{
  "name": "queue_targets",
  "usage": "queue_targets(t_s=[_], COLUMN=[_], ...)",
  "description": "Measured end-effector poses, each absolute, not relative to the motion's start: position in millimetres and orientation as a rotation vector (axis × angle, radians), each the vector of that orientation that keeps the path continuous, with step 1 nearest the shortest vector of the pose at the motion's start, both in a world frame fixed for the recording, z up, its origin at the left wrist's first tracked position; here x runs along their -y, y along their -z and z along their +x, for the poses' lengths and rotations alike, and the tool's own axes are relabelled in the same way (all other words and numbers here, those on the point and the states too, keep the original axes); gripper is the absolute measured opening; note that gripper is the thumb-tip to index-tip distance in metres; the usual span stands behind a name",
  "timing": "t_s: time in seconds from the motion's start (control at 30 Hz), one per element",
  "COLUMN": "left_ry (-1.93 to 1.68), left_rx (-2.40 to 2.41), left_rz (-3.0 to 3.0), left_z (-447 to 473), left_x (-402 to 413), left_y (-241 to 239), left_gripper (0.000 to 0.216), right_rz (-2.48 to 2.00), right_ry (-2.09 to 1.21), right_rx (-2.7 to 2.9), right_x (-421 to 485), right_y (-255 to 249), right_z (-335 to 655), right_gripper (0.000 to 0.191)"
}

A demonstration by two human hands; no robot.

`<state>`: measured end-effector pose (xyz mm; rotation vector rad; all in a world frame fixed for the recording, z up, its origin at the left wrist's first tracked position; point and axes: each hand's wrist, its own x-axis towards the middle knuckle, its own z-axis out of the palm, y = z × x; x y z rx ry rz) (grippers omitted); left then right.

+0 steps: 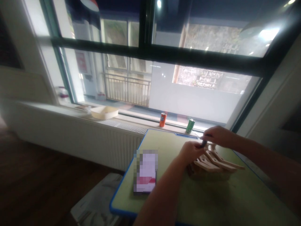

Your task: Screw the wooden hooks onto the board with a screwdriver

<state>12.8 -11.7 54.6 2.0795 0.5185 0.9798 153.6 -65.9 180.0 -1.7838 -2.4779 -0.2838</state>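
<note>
My left hand [191, 150] and my right hand [217, 135] meet over a pile of flat light wooden pieces [215, 163] on a pale green table [211, 201] with a blue edge. Both hands have their fingers pinched together on a small dark object [203, 143] held between them; it is too small and blurred to name. The wooden pieces lie fanned out just below and to the right of my left hand.
A flat rectangular object [145, 172] with a blurred face lies at the table's left. An orange can [162, 120] and a green can [190, 125] stand on the windowsill. A cream tray [104, 111] sits further left on the sill. A large window fills the background.
</note>
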Motion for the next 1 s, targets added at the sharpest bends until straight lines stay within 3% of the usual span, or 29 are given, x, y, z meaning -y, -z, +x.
queue_targets(t_s=[0.1,0.33,0.6,0.83,1.0], left_ry=[-0.953,-0.963,-1.006,-1.017,-0.991], left_rx=[-0.508,-0.505,-0.555,-0.586,-0.567], left_rz=[2.109,2.104,2.08,2.12,2.093], left_z=[11.8,13.6,14.8,13.8,11.6], left_x=[16.3,18.6,12.8,8.0,10.1], left_y=[-57.6,-58.3,-55.8,-53.2,-55.6], left_gripper=[0.039,0.038,0.048,0.045,0.051], right_rz=[-1.914,-1.754,-2.062,-1.738,-1.857], right_ry=[0.374,0.023,0.368,0.096,0.233], right_rx=[2.418,2.414,2.395,2.489,2.463], right_x=[58.8,72.9,53.6,61.8,56.8], right_y=[-176.8,-182.8,-183.3,-192.2,-185.0], right_z=[161.4,166.3,142.4,137.1,148.9], right_gripper=[0.056,0.046,0.067,0.043,0.053])
